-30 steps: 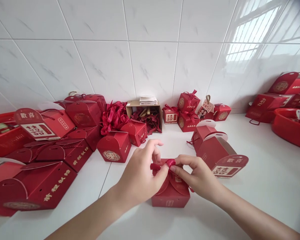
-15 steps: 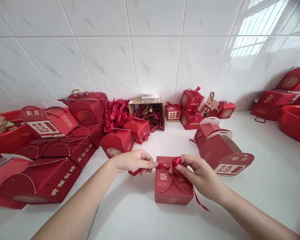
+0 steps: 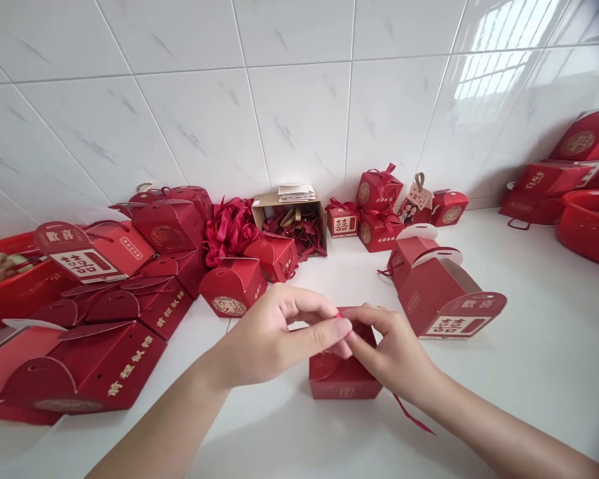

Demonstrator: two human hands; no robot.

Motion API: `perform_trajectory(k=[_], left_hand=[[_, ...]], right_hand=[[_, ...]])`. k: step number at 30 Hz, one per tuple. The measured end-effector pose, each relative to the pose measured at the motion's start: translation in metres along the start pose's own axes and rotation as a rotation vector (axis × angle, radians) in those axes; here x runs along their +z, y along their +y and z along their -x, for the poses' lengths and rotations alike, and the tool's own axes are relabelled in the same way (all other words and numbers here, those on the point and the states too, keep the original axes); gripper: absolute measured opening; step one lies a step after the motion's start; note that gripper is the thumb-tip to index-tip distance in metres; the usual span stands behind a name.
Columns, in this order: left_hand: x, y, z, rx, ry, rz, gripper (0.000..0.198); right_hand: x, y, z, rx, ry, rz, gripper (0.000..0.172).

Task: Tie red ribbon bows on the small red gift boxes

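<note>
A small red gift box [image 3: 343, 379] with gold print sits on the white counter [image 3: 529, 359] in front of me. Both hands meet right above its top. My left hand [image 3: 274, 336] is curled, thumb and forefinger pinched on the red ribbon [image 3: 413, 418] at the box's top. My right hand [image 3: 394, 352] pinches the same ribbon from the other side, fingertips touching the left ones. A loose ribbon tail trails out under my right wrist onto the counter. The knot itself is hidden by my fingers.
Many red gift boxes [image 3: 104, 372] lie stacked at the left. An open-flapped red box [image 3: 442, 303] stands just right of my hands. A cardboard box [image 3: 289, 216] of ribbons and a heap of red ribbon [image 3: 227, 229] sit by the tiled wall. A red tub [image 3: 589, 229] is at far right.
My left hand, which had pulled a ribbon end out to the left, has come back to the middle. Both hands now pinch together over the box top.
</note>
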State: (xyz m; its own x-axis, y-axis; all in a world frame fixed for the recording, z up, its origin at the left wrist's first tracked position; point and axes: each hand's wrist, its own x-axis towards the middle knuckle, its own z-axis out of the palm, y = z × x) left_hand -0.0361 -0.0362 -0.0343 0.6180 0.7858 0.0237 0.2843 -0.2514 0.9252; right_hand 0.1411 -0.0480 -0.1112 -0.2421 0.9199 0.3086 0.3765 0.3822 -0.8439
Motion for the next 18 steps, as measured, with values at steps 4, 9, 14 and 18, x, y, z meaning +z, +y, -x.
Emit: perform_trajectory(k=[4, 9, 14, 18], left_hand=[[0.008, -0.01, -0.005, 0.142, 0.11, 0.019, 0.021], [0.003, -0.025, -0.014, 0.168, 0.147, -0.01, 0.041], [-0.003, -0.037, -0.023, -0.008, 0.113, -0.082, 0.039], [0.003, -0.042, -0.023, 0.019, 0.147, -0.188, 0.016]], right_hand=[[-0.002, 0.0, 0.002, -0.113, -0.026, 0.018, 0.016], [-0.002, 0.003, 0.001, -0.003, -0.003, -0.016, 0.029], [-0.005, 0.001, 0.001, 0.06, -0.027, -0.099, 0.037], [-0.002, 0.002, 0.004, 0.107, 0.016, -0.18, 0.029]])
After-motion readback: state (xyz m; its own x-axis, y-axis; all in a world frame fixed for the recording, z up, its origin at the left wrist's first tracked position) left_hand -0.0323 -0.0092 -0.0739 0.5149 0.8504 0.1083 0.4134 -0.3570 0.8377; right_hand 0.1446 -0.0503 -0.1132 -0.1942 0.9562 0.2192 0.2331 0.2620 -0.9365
